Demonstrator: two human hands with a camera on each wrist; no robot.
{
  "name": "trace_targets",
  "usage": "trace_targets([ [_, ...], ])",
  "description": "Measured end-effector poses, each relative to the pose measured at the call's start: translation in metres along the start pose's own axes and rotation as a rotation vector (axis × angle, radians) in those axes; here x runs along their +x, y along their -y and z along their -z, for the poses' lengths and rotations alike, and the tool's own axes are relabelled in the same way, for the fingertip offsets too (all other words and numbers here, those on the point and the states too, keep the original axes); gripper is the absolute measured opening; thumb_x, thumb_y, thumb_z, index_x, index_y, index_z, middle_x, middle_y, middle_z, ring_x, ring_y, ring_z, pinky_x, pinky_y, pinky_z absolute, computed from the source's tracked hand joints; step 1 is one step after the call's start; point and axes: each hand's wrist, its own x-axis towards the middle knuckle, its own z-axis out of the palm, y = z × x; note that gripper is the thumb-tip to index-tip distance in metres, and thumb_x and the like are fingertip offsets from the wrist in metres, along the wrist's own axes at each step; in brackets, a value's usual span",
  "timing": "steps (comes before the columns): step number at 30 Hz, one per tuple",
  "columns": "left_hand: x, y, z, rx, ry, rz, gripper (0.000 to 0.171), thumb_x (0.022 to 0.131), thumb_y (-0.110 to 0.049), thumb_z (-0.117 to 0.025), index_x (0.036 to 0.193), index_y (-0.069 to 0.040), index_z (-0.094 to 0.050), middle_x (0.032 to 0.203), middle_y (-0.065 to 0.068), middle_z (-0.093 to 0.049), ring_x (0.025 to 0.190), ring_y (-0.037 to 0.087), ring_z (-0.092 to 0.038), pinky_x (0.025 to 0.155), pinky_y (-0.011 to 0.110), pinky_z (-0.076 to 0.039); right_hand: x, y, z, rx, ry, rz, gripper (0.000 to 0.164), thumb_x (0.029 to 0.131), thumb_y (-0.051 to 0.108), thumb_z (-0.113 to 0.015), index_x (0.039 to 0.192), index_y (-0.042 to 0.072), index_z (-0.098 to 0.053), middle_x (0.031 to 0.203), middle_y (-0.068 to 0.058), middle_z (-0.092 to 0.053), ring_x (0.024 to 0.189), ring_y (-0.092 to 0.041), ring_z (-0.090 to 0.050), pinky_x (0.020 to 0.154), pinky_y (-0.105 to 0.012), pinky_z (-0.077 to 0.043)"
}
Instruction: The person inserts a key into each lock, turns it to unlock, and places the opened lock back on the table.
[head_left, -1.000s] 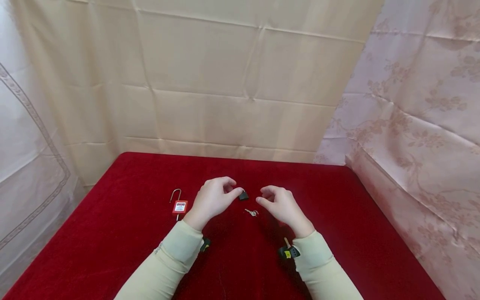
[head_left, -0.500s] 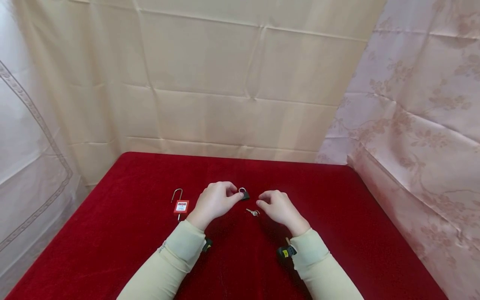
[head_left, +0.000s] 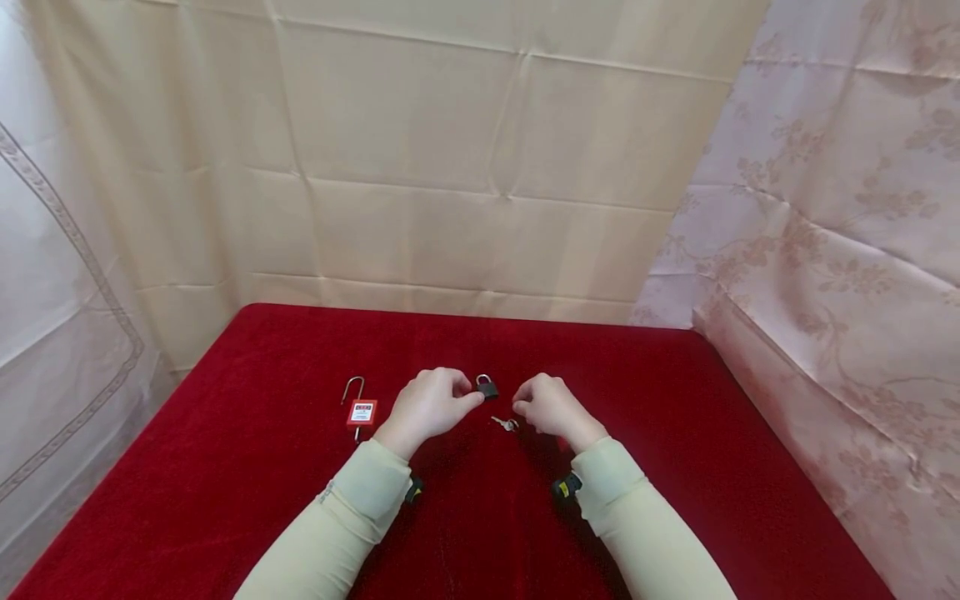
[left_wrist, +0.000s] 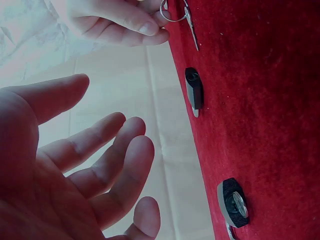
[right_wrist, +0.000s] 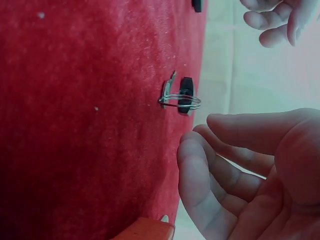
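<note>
My left hand is held just left of a small black padlock whose shackle points away. Its fingers are loosely bent around nothing in the left wrist view. A small key on a ring lies on the red cloth between the hands. Right beside it hovers my right hand; thumb and forefinger are curved toward each other with a gap between, apart from the ring in the right wrist view. The left wrist view shows a second black padlock, not seen in the head view.
A red padlock with a white label lies left of my left hand, a bare metal shackle just behind it. An orange-red block shows low in the right wrist view. Beige curtain hangs behind the red-covered table.
My left hand has shifted slightly nearer me, uncovering the black padlock's shackle. The right hand has turned and its thumb and fingers have drawn closer together. The key has stayed put.
</note>
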Motion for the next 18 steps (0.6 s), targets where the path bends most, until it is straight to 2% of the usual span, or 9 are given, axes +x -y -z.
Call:
trace_targets([
  [4, 0.0009, 0.0015, -0.0024, 0.034, 0.016, 0.008, 0.024, 0.093, -0.035, -0.073, 0.104, -0.015, -0.077, 0.089, -0.002, -0.071, 0.069, 0.014, -0.060, 0.064, 0.035, -0.049, 0.0036, 0.0002, -0.0017, 0.002, 0.032, -0.008, 0.009, 0.096, 0.008, -0.070, 0.095, 0.006, -0.078, 0.070, -0.003, -0.067, 0.054, -0.015, -0.060, 0.052, -0.030, -0.053],
  [10, 0.0011, 0.0025, -0.0063, 0.038, 0.062, 0.026, 0.025, 0.093, -0.035, -0.074, 0.104, -0.013, -0.077, 0.087, -0.001, -0.070, 0.068, 0.015, -0.060, 0.063, 0.035, -0.050, 0.0043, 0.0008, -0.0030, -0.027, 0.077, 0.009, 0.014, 0.095, 0.013, -0.072, 0.082, 0.012, -0.077, 0.065, -0.002, -0.064, 0.053, -0.015, -0.059, 0.050, -0.030, -0.052],
  [14, 0.0002, 0.0034, -0.0077, 0.046, 0.089, 0.041, 0.025, 0.093, -0.036, -0.074, 0.104, -0.014, -0.077, 0.085, -0.002, -0.069, 0.069, 0.016, -0.060, 0.065, 0.036, -0.051, 0.0040, 0.0011, -0.0048, -0.038, 0.111, 0.011, 0.015, 0.094, 0.015, -0.074, 0.079, 0.013, -0.077, 0.065, -0.002, -0.065, 0.054, -0.015, -0.060, 0.051, -0.029, -0.053],
  [18, 0.0002, 0.0049, -0.0081, 0.061, 0.085, 0.039, 0.023, 0.093, -0.036, -0.074, 0.102, -0.015, -0.077, 0.084, -0.002, -0.068, 0.069, 0.016, -0.060, 0.064, 0.037, -0.051, 0.0044, 0.0025, -0.0069, -0.037, 0.121, 0.018, 0.016, 0.093, 0.013, -0.074, 0.077, 0.013, -0.076, 0.062, -0.002, -0.064, 0.054, -0.015, -0.060, 0.050, -0.029, -0.054],
])
